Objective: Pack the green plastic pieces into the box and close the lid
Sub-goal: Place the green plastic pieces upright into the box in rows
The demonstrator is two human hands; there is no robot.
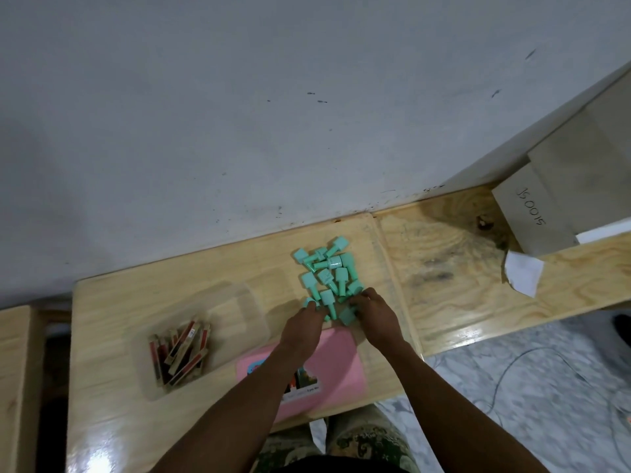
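From the head camera we see a pile of green plastic pieces [327, 274] lying on the wooden table [136, 302], near the wall. Our left hand [302, 324] and right hand [374, 317] reach into the near edge of the pile. The fingers curl down onto pieces, but we cannot tell if either hand is holding one. The pink box [336, 363] lies flat under our arms. A clear tub [191, 339] of small brown and red packs sits to the left.
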